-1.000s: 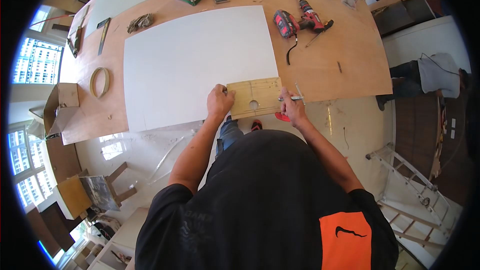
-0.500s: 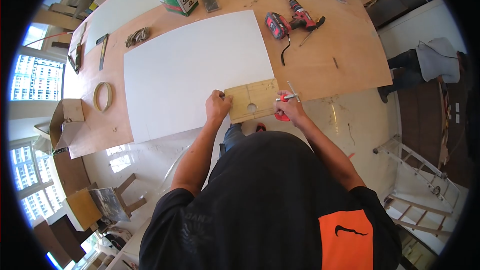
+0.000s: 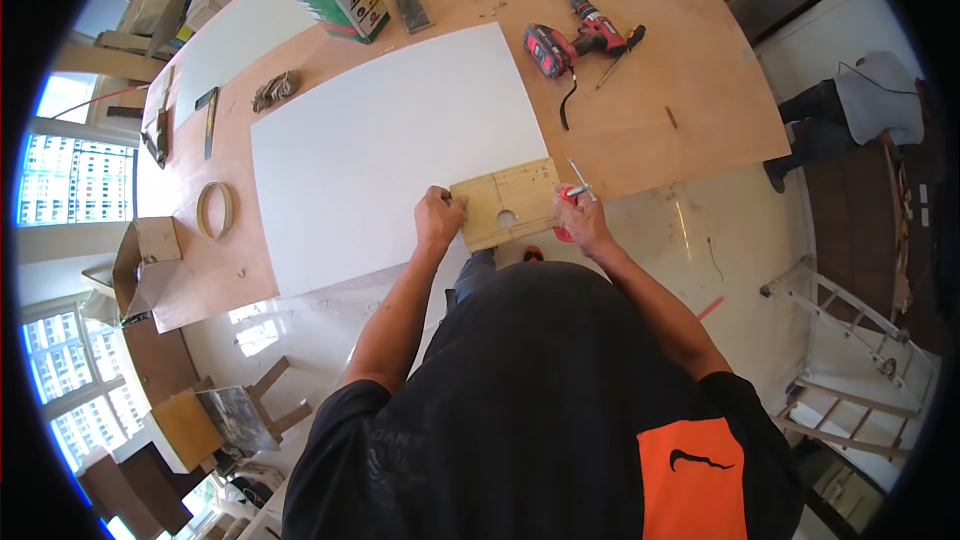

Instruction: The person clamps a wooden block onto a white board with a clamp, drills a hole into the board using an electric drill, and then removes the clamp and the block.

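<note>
A wooden board (image 3: 508, 190) with a round hole and pencil lines lies at the near edge of a white sheet (image 3: 395, 135), partly overhanging it. My left hand (image 3: 438, 218) grips the board's left end, thumb and fingers closed on it. At the opposite end, my right hand (image 3: 588, 223) is closed around a red G-clamp (image 3: 565, 232) with a silver screw and T-bar handle. The clamp is beside the board's right edge; whether its jaws touch the wood I cannot tell, as my fingers cover part of it.
On the workbench (image 3: 690, 140) lie a red cordless drill (image 3: 590, 35), a metal can (image 3: 342, 2), a dark block (image 3: 410, 4), a rope bundle (image 3: 276, 90), a tape roll (image 3: 214, 211) and a try square (image 3: 209, 122). Rightward, another person (image 3: 870, 105) is by a stepladder (image 3: 850, 315).
The view has shifted slightly. My right hand has turned the clamp a little, its T-bar now at a different angle. Both hands stay at the board's ends.
</note>
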`<state>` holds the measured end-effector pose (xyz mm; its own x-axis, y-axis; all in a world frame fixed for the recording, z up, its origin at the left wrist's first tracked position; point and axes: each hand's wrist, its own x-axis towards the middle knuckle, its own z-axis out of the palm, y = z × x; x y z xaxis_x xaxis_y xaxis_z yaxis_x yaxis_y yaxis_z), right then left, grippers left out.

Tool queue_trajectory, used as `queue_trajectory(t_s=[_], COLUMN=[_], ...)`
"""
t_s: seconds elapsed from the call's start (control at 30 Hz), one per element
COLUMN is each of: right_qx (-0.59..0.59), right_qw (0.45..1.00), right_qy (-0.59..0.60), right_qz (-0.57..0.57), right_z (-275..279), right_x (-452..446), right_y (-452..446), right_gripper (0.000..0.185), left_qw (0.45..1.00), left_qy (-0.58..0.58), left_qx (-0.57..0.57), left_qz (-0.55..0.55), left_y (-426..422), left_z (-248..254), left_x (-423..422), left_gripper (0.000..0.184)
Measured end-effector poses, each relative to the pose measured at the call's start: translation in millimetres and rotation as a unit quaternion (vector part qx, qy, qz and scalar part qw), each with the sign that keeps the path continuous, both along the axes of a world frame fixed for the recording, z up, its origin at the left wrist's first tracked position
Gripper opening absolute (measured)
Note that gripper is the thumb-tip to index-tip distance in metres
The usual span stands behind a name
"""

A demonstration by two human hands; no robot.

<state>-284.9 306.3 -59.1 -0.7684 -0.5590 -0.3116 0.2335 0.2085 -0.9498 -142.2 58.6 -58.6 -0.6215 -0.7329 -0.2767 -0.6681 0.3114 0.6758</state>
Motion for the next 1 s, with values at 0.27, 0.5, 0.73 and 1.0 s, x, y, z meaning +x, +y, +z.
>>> queue_trajectory(t_s=[0.27,0.5,0.73,1.0], right_qx=[0.001,-0.020,-0.062,0.053], right_qw=[1.000,0.995,0.998,0.960], right_qy=[-0.004,-0.072,-0.016,0.252], right_qz=[-0.023,-0.060,0.024,0.107], right_z=[-6,12,-14,-61], right_x=[-1,4,-8,-17], right_y=[1,-3,13,31], right_gripper=[0.032,0.030,0.016,0.027], left_qw=[0.997,0.982,0.907,0.760], left_qy=[-0.069,0.100,-0.102,0.010], left_qx=[-0.028,-0.119,-0.071,-0.135], left_qz=[-0.035,-0.109,-0.403,-0.636], left_y=[-7,28,86,108], left_z=[2,98,197,155], left_x=[-6,-58,-127,-148], left_gripper=[0.042,0.052,0.031,0.024])
